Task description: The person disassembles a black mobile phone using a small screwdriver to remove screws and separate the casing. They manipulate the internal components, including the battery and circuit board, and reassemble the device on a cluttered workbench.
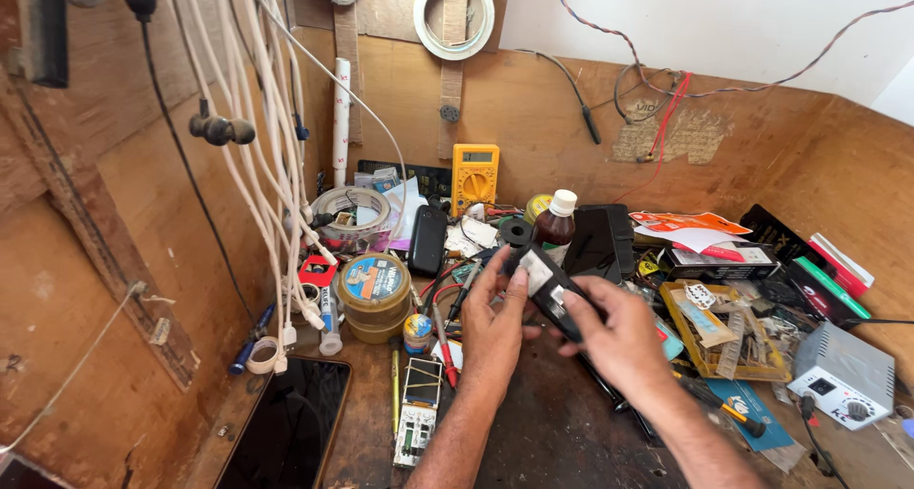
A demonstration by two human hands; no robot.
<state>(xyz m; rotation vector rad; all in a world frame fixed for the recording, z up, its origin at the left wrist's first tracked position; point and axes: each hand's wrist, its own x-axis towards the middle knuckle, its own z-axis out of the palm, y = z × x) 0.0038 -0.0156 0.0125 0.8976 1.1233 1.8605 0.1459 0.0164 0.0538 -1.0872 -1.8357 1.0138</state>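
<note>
Both my hands hold a small black phone-like device (550, 281) with a white patch on its upper face, raised above the cluttered wooden workbench (562, 432). My left hand (497, 319) pinches its upper left end with fingertips. My right hand (619, 337) grips its lower right end from the side. A brown bottle with a white cap (555, 220) stands just behind the device, and a black ring-shaped part (517, 231) lies beside the bottle.
A yellow multimeter (474, 175) leans on the back wall. Round tins (375, 294), a tape roll (350, 208), hanging white cables (271, 146), a dark phone (290, 427), a circuit board (418, 408) and a screwdriver (443, 341) lie left. A parts tray (728, 332) and grey unit (843, 373) sit right.
</note>
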